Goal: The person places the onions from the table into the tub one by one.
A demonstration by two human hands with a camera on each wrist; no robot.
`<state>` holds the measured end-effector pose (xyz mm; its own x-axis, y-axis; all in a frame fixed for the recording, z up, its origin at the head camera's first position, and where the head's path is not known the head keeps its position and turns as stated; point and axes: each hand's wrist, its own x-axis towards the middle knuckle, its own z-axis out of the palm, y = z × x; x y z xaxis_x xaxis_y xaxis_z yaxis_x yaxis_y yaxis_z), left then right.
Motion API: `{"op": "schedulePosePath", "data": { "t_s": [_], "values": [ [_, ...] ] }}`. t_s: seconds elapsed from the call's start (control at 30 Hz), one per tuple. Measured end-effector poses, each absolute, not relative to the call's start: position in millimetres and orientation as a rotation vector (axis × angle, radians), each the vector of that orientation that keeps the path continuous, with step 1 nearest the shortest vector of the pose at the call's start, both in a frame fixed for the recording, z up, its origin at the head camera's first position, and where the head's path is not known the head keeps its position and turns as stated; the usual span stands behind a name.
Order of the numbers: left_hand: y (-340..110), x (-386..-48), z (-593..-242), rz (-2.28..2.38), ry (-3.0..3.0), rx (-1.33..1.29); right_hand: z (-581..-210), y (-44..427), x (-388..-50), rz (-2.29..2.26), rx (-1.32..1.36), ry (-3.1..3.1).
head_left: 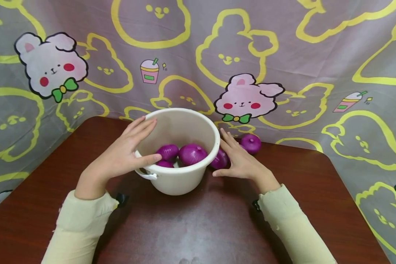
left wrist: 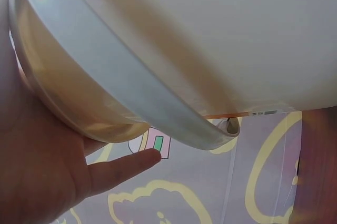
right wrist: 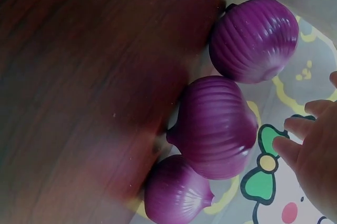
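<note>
A cream-white bucket (head_left: 176, 181) stands on the table with purple-red onions (head_left: 193, 154) inside it. My left hand (head_left: 123, 154) is at the bucket's left rim, fingers and thumb spread and mostly straight. The left wrist view shows that hand (left wrist: 47, 166) close against the bucket's rim (left wrist: 105, 61). Just right of the bucket, my right hand (head_left: 242, 161) has its fingers extended and grips nothing; whether its fingertips touch the bucket is unclear. Beyond it lie more onions (head_left: 250, 143), partly hidden in the head view. Three onions (right wrist: 218, 126) sit in a row in the right wrist view.
The brown wooden table (head_left: 191, 234) has rounded far corners. Behind it hangs a grey-pink curtain (head_left: 293, 62) with yellow outlines and cartoon rabbits. A white handle (head_left: 146, 175) is attached at the bucket's left side.
</note>
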<state>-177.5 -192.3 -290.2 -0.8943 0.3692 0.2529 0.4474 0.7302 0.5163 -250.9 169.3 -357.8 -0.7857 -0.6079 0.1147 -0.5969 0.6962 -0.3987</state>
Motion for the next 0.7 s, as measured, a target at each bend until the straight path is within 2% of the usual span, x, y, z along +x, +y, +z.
{"op": "schedulePosePath", "data": {
  "t_s": [0.23,0.5,0.7],
  "values": [
    [-191,-177,-290,-0.887,-2.801,-0.660,-360,167,-253,-0.678,-1.030,2.854],
    [-192,-176,-290,-0.890,-2.800,-0.664,-363,162,-263,-0.715,-1.182,2.802],
    [-192,-177,-292,-0.882,-2.791,-0.660,-364,161,-264,-0.742,-1.156,2.751]
  ]
}}
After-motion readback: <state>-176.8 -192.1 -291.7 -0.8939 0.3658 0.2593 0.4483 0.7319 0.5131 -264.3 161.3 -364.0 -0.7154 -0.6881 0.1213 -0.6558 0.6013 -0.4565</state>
